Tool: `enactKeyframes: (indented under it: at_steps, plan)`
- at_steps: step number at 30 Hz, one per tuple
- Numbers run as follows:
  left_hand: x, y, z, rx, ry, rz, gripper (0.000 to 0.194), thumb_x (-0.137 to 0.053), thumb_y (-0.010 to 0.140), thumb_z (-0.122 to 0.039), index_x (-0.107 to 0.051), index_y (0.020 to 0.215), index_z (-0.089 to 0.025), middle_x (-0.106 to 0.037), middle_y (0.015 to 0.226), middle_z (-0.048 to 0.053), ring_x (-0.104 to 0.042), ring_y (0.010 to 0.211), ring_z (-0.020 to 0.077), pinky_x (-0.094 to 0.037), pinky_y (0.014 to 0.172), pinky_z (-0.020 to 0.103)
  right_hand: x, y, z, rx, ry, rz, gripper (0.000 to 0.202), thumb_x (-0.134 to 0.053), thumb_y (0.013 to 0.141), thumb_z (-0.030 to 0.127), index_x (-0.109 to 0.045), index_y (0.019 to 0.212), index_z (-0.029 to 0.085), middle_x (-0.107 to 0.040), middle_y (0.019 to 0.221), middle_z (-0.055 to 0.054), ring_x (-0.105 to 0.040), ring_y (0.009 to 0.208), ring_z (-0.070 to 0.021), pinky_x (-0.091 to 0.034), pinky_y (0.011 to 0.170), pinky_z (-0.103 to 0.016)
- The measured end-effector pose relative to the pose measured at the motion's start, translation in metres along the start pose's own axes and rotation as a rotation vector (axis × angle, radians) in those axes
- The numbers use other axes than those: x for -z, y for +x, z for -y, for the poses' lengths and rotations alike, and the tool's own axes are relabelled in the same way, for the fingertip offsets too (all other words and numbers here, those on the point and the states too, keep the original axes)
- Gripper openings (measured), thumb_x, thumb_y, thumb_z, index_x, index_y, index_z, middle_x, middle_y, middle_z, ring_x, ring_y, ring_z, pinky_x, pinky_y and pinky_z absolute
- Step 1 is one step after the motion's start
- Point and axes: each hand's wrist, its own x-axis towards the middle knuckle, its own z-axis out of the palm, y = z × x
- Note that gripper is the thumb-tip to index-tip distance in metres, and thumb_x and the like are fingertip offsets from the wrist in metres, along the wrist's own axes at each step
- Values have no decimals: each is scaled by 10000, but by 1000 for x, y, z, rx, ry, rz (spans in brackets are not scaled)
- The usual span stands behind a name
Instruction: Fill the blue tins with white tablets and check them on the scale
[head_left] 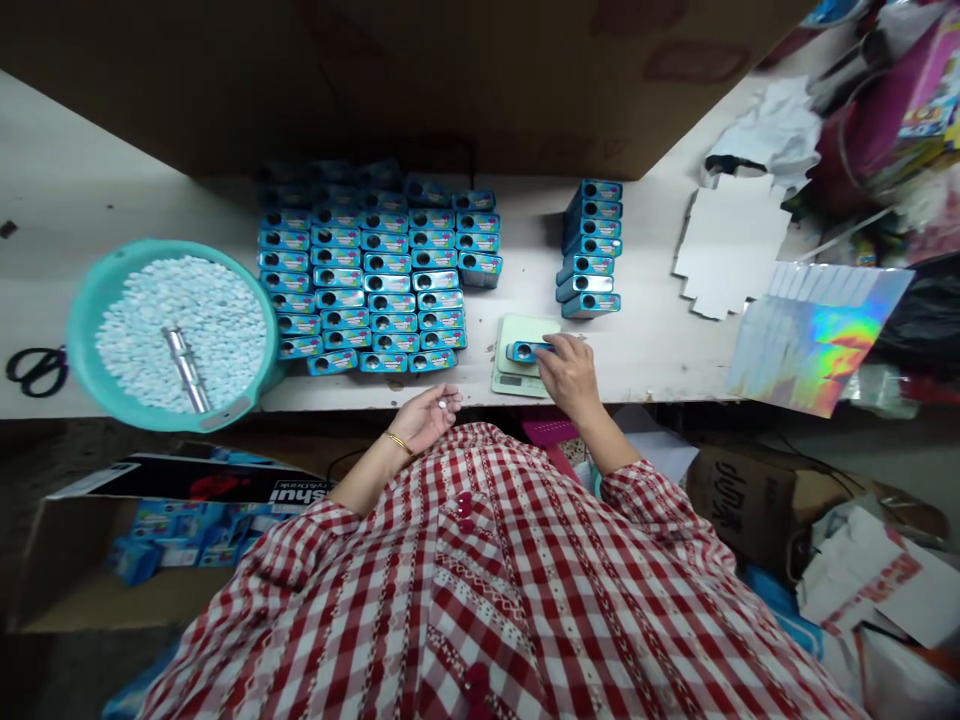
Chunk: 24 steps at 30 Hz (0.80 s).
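Observation:
On a small pale-green scale [510, 378] near the table's front edge stands a blue candy tin [523, 351] with a dark round opening on top. My right hand [571, 378] has its fingers closed on the tin's right end. Palm up, my left hand [429, 415] lies at the table edge with its fingers loosely curled around a small white tablet [442, 404]. Rows of similar blue tins [390, 320] fill the area left of the scale. A shorter column of tins [591, 265] stands beyond it to the right.
A turquoise basin [82, 340] at the left holds many pale tablets [142, 330] and a metal tube [185, 370]. Black scissors [37, 372] lie beside it. A large cardboard box [420, 80] blocks the back. White card [727, 245] and shiny sheets [817, 335] are at the right.

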Motion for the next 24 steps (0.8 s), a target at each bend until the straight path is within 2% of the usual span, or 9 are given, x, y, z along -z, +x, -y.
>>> enactKeyframes:
  at_steps: [3, 7, 10, 13, 16, 19, 22, 24]
  plan:
    - [4, 0, -4, -8, -12, -29, 199, -490, 871, -163, -623, 741, -93, -617, 673, 61, -573, 562, 88, -445, 484, 176, -1, 0, 0, -27, -25, 52, 365, -515, 867, 275, -544, 1220, 186, -551, 1241, -114, -442, 1134, -278, -358, 923, -418]
    - [7, -1, -10, -23, -33, -42, 212, -473, 879, -165, -620, 745, -92, -613, 678, 57, -563, 552, 78, -443, 472, 166, -2, 19, -1, -69, 22, 128, 381, -507, 857, 223, -528, 1230, 148, -595, 1147, -118, -485, 1015, -261, -427, 853, -366]
    - [9, -3, -17, -55, -51, -69, 219, -464, 884, -165, -619, 749, -93, -611, 672, 55, -564, 554, 77, -453, 479, 165, -11, 62, 6, -51, 52, 89, 394, -512, 855, 234, -519, 1239, 144, -582, 1155, -125, -477, 1015, -272, -450, 843, -374]
    - [12, -6, -22, -81, -69, -95, 227, -453, 889, -162, -617, 748, -93, -607, 666, 52, -561, 549, 72, -450, 470, 158, -29, 114, 18, -49, 78, 72, 396, -496, 851, 182, -521, 1246, 155, -577, 1176, -121, -472, 1038, -275, -469, 821, -376]
    - [16, -9, -24, -89, -77, -83, 210, -460, 883, -151, -616, 753, -97, -607, 675, 52, -561, 558, 72, -448, 469, 154, -45, 142, 19, -29, 125, 24, 377, -462, 864, 156, -538, 1234, 170, -551, 1237, -111, -458, 1092, -256, -468, 851, -373]
    - [22, -11, -22, -91, -60, -75, 193, -469, 873, -143, -610, 749, -98, -589, 664, 43, -552, 555, 68, -432, 465, 149, -40, 124, -7, -29, 115, -114, 315, -442, 885, 177, -589, 1164, 174, -546, 1233, -111, -447, 1125, -239, -423, 933, -391]
    - [21, -5, -14, -71, 59, -46, 104, -533, 834, -149, -613, 782, -106, -528, 605, 0, -479, 477, 47, -366, 415, 138, -19, 81, -53, -230, -3, -230, 254, -480, 881, 228, -644, 1060, 152, -576, 1142, -132, -460, 1074, -253, -403, 930, -412]
    - [14, 7, -4, -43, 191, -3, 91, -579, 805, -173, -623, 856, -112, -477, 563, -31, -411, 428, 36, -295, 380, 133, -7, 55, -82, -328, -102, -197, 231, -515, 866, 261, -664, 1025, 183, -569, 1140, -125, -451, 1063, -269, -408, 882, -420]
